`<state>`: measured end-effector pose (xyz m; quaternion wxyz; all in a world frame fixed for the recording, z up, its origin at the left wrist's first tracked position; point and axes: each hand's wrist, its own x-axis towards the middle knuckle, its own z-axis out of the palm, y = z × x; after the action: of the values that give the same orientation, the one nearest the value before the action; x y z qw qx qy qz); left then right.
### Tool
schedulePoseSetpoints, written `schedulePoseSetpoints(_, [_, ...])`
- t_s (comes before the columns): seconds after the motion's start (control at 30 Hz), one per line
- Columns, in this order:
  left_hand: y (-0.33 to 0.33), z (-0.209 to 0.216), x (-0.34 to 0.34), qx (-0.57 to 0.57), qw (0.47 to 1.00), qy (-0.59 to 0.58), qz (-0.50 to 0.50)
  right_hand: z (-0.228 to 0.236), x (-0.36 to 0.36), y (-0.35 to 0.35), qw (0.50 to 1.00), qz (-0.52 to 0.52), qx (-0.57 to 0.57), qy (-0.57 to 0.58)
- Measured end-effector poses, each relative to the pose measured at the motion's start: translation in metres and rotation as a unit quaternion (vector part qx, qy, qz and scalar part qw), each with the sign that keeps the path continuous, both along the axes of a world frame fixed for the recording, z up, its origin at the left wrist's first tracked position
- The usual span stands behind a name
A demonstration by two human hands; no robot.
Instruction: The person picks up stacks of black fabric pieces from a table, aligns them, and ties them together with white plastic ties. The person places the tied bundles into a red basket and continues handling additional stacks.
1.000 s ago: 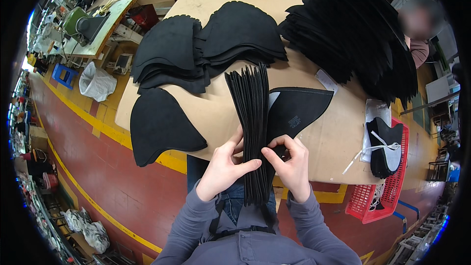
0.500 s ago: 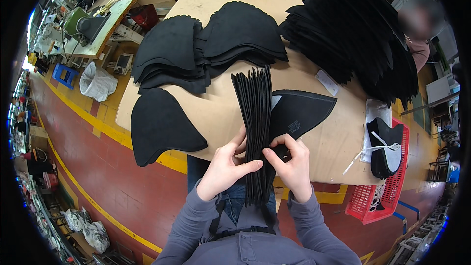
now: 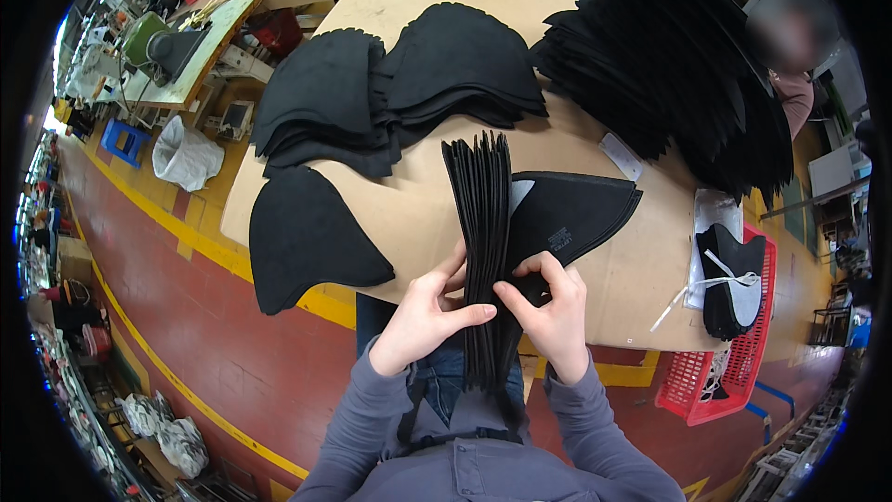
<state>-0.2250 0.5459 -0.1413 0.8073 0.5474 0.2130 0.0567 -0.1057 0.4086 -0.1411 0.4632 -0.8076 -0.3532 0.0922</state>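
Note:
A thick bundle of black cut material pieces (image 3: 481, 214) stands on edge at the table's front, its layers showing as narrow ridges. My left hand (image 3: 418, 321) is closed round the bundle from the left, thumb across its near side. My right hand (image 3: 553, 309) pinches with thumb and index finger at the bundle's right edge. Right of the bundle, black curved pieces (image 3: 590, 209) with faint print and a pale patch fan out flat, partly behind my right hand. A few black pieces (image 3: 311, 242) lie on the table at the left.
Two stacks of black pieces (image 3: 455, 65) lie beyond the bundle. A large black heap (image 3: 650, 65) fills the far right, near another person's sleeve (image 3: 794, 102). A tied black bundle (image 3: 732, 293) sits at the right edge, above a red basket (image 3: 683, 386).
My right thumb and finger have shifted slightly left against the bundle. The flat pieces at right show a more separated edge. A red crate has come into view at the far left.

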Motion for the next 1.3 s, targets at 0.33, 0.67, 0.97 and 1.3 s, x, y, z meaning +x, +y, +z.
schedulePoseSetpoints(0.33, [0.007, -0.007, -0.001, -0.020, 0.999, -0.011, -0.024, 0.002, -0.008, 0.003, 0.979, -0.075, 0.128, 0.140])
schedulePoseSetpoints(0.67, [0.002, -0.014, 0.005, -0.029, 0.999, -0.033, -0.025, 0.002, 0.000, -0.003, 0.999, -0.002, 0.013, -0.033])
schedulePoseSetpoints(0.97, [0.004, -0.007, 0.003, -0.039, 0.998, -0.031, -0.030, 0.002, -0.008, -0.002, 0.980, -0.082, 0.130, 0.130])
schedulePoseSetpoints(1.3, [0.011, -0.012, 0.003, -0.032, 0.998, -0.040, -0.045, 0.002, -0.007, 0.003, 0.999, -0.033, 0.028, -0.016])
